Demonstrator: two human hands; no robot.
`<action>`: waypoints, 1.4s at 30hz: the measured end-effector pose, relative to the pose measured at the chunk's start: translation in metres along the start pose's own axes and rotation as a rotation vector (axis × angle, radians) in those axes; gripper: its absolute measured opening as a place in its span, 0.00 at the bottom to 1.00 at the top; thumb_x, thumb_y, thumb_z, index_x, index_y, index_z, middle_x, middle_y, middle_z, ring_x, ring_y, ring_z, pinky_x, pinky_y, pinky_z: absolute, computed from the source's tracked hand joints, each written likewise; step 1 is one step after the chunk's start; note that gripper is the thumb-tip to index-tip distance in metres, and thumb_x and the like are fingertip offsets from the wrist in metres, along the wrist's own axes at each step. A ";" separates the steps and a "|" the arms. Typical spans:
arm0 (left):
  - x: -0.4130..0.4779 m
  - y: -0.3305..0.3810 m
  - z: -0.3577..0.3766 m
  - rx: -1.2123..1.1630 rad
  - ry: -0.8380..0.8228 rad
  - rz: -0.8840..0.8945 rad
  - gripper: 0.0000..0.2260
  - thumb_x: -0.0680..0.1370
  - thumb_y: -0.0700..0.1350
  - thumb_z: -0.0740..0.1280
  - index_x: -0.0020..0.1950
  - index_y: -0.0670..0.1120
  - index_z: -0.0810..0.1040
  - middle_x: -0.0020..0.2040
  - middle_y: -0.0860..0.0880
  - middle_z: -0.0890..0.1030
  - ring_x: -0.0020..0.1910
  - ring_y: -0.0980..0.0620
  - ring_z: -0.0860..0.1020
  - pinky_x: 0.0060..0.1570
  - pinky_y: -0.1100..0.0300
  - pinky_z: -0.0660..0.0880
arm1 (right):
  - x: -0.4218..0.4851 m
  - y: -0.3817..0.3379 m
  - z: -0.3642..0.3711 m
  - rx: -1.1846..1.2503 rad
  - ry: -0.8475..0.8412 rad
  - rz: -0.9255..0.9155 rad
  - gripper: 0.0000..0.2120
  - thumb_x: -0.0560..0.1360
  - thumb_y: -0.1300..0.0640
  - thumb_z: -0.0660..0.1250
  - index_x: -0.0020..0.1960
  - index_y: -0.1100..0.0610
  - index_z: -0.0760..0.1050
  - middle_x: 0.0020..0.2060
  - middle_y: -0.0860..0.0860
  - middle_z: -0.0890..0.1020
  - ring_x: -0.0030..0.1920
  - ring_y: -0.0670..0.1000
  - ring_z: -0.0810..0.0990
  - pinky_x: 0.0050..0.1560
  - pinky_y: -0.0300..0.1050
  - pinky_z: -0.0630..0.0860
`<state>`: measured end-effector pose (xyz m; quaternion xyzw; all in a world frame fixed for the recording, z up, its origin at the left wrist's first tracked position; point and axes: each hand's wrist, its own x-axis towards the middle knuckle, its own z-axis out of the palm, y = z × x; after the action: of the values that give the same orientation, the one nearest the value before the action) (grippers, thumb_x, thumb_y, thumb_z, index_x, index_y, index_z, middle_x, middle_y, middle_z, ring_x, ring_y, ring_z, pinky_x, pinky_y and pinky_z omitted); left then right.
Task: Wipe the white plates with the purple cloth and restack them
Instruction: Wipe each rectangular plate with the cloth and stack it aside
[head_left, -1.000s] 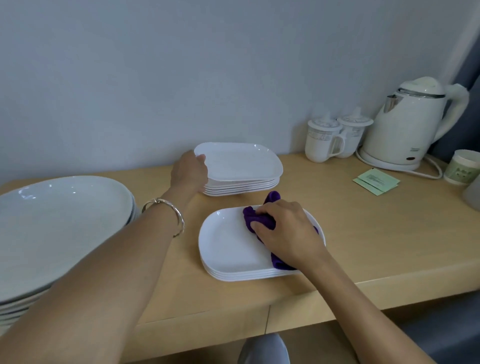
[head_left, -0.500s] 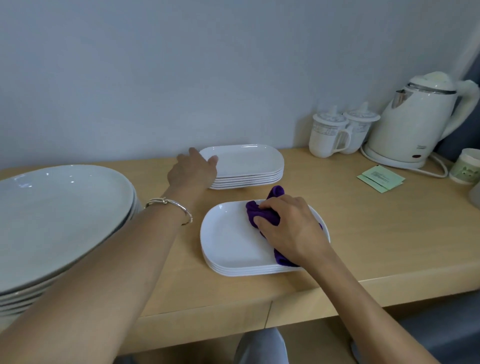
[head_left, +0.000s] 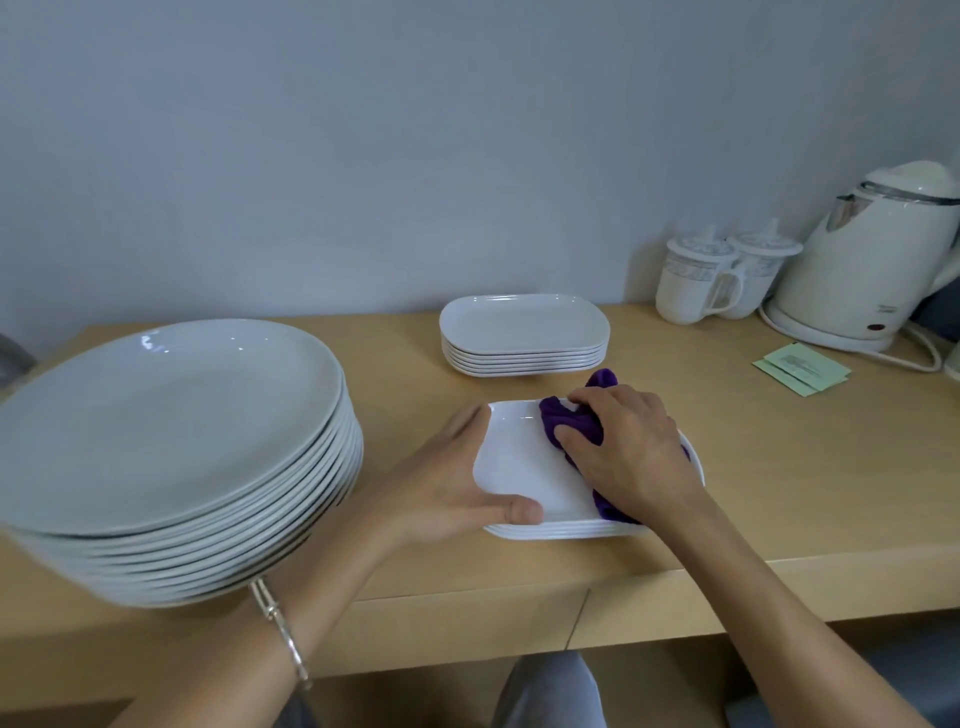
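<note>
While left hand (head_left: 447, 501) grips plate (head_left: 519, 467), purple cloth (head_left: 566, 418) under right fingers (head_left: 602, 397)

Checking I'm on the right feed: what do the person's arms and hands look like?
Both forearms are bare, no sleeves in view. The left hand and right hand are ungloved, with no rings visible. A thin silver bangle circles the left wrist; the right wrist is bare.

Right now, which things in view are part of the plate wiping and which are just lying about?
In the job: purple cloth, gripped by the right hand; near plate stack, held by the left hand; far plate stack.
Lying about: big round plates, two lidded mugs, kettle, green sachets.
</note>
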<state>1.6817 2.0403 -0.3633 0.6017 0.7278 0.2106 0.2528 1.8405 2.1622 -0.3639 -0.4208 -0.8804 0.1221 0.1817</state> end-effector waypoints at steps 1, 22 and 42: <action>-0.001 -0.003 0.002 -0.009 0.010 0.010 0.56 0.56 0.77 0.65 0.77 0.51 0.53 0.71 0.63 0.59 0.70 0.59 0.61 0.67 0.54 0.67 | 0.000 -0.001 0.000 -0.010 -0.004 0.008 0.20 0.78 0.46 0.60 0.69 0.47 0.68 0.65 0.49 0.71 0.66 0.54 0.64 0.65 0.47 0.60; -0.005 -0.020 0.027 -0.407 0.122 -0.015 0.69 0.51 0.63 0.79 0.75 0.65 0.30 0.75 0.69 0.52 0.71 0.73 0.55 0.64 0.72 0.63 | -0.012 -0.028 -0.016 0.277 -0.472 -0.407 0.07 0.71 0.47 0.66 0.46 0.45 0.81 0.42 0.45 0.80 0.46 0.46 0.76 0.51 0.45 0.71; 0.005 -0.024 0.023 -0.409 0.155 0.037 0.63 0.52 0.60 0.83 0.77 0.62 0.47 0.76 0.59 0.63 0.74 0.59 0.63 0.69 0.51 0.71 | -0.010 -0.030 -0.019 0.285 -0.459 -0.348 0.05 0.71 0.51 0.70 0.46 0.45 0.81 0.44 0.44 0.78 0.46 0.44 0.75 0.52 0.43 0.72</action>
<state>1.6766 2.0406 -0.3967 0.5333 0.6760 0.4041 0.3086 1.8338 2.1370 -0.3385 -0.1959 -0.9312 0.3028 0.0536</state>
